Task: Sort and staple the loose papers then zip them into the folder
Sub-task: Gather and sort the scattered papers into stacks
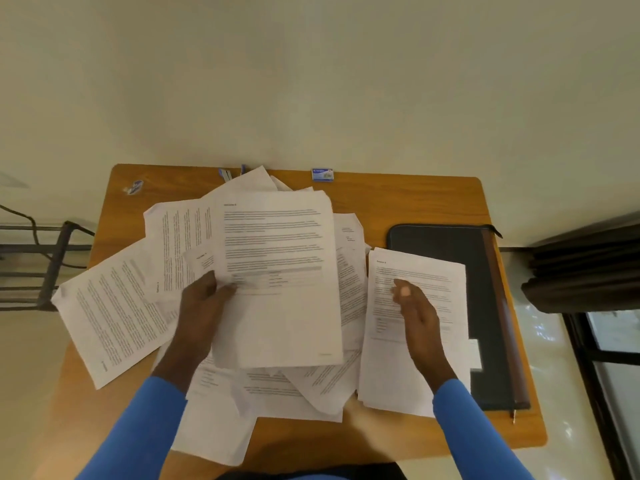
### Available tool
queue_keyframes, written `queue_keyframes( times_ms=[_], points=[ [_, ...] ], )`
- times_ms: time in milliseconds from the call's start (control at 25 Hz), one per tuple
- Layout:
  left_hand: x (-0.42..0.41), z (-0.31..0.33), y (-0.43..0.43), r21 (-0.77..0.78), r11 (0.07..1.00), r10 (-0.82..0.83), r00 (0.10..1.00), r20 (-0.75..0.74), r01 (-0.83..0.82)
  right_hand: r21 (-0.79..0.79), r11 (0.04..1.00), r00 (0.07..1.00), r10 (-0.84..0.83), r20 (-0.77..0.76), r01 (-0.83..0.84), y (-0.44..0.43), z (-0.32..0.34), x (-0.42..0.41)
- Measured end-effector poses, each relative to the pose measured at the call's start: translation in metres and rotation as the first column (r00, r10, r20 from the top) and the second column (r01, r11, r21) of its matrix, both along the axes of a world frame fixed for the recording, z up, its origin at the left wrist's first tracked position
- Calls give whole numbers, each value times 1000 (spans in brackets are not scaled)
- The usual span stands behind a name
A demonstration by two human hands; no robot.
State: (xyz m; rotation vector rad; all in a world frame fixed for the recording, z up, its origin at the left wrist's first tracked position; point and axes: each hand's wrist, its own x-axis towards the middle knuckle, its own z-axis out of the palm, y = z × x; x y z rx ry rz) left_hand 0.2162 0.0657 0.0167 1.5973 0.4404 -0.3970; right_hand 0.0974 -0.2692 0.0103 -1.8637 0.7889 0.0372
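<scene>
Loose printed papers [114, 306] lie scattered across the middle and left of a small wooden table [398, 195]. My left hand [204, 306] grips one printed sheet [277, 271] by its left edge and holds it above the pile. A neater stack of sheets [415, 358] lies to the right, partly on a black zip folder [485, 306]. My right hand [415, 313] hovers over that stack with its fingers loosely apart, holding nothing. A blue stapler [227, 174] peeks out behind the pile at the far edge.
A small blue staple box [322, 175] sits at the table's far edge. A blue and white object [134, 187] lies at the far left corner. A metal frame [41, 265] stands left of the table; dark curtains [585, 265] and a window hang on the right.
</scene>
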Motion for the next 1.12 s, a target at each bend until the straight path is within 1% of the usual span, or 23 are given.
queue_keyframes(
  times_ms=[40, 80, 120, 160, 200, 240, 280, 320, 360, 400, 440, 480, 520, 600, 680, 720, 800, 920, 960, 1000, 1040, 1080, 1120],
  points=[
    [-9, -2, -12, 41, 998, -55, 998, 25, 54, 221, 975, 1000, -29, 2, 28, 7, 8, 4],
    [-19, -3, -26, 80, 990, -117, 992, 50, 113, 337, 941, 999, -22, -24, 29, 14, 14, 9],
    [-27, -5, -39, 85, 979, -191, 980, 60, 186, 361, 933, 998, 16, -62, 8, 23, 19, 13],
    [-32, -6, -52, 40, 959, -282, 958, 51, 280, 309, 951, 995, 34, -90, -5, 28, 20, 15],
    [-37, -4, -62, -7, 928, -372, 927, 43, 372, 212, 977, 995, -11, -103, 33, 31, 18, 16],
    [-38, -5, -66, -2, 909, -415, 909, 43, 416, 139, 980, 987, -130, -94, 142, 31, 16, 17],
    [-36, -8, -68, 79, 907, -418, 907, 45, 414, 104, 946, 951, -301, -71, 307, 26, 13, 15],
    [-32, -15, -66, 237, 898, -393, 919, 46, 372, 79, 882, 885, -463, -49, 466, 18, 11, 12],
    [-27, -22, -63, 398, 858, -369, 929, 37, 325, 38, 807, 808, -588, -36, 589, 8, 8, 8],
    [-21, -29, -60, 505, 811, -346, 938, 7, 296, -18, 757, 755, -654, -49, 654, -4, 4, 3],
    [-16, -33, -60, 551, 791, -304, 952, -25, 267, -83, 745, 738, -667, -102, 662, -16, -1, -3],
    [-11, -37, -61, 566, 788, -256, 965, -53, 241, -141, 767, 748, -642, -167, 627, -25, -7, -9],
    [-7, -37, -64, 569, 793, -218, 974, -67, 217, -173, 805, 774, -593, -219, 568, -31, -12, -13],
    [-4, -38, -72, 578, 799, -169, 984, -50, 166, -178, 872, 825, -489, -283, 456, -36, -20, -19],
    [0, -40, -72, 592, 796, -125, 991, -42, 125, -171, 883, 833, -469, -293, 437, -38, -21, -18],
    [3, -42, -71, 596, 796, -104, 994, -44, 109, -170, 868, 817, -497, -292, 467, -38, -20, -17],
    [5, -43, -69, 584, 803, -87, 993, -82, 119, -145, 808, 757, -586, -288, 571, -41, -19, -15],
    [14, -45, -70, 536, 823, -121, 980, -158, 188, -17, 733, 698, -655, -290, 680, -48, -19, -18],
    [16, -44, -68, 487, 860, -76, 983, -170, 151, 4, 718, 688, -665, -292, 696, -51, -20, -20],
    [17, -44, -65, 430, 900, 12, 983, -182, 69, 20, 708, 682, -672, -290, 706, -53, -20, -22],
    [14, -38, -62, 355, 933, 131, 969, -209, -50, 29, 701, 678, -676, -289, 712, -55, -21, -22],
    [8, -36, -56, 344, 932, 195, 958, -212, -114, 34, 699, 677, -678, -287, 715, -55, -23, -22],
    [-1, -31, -51, 384, 918, 179, 968, -177, -100, 28, 698, 675, -680, -285, 716, -55, -23, -21]
  ],
)
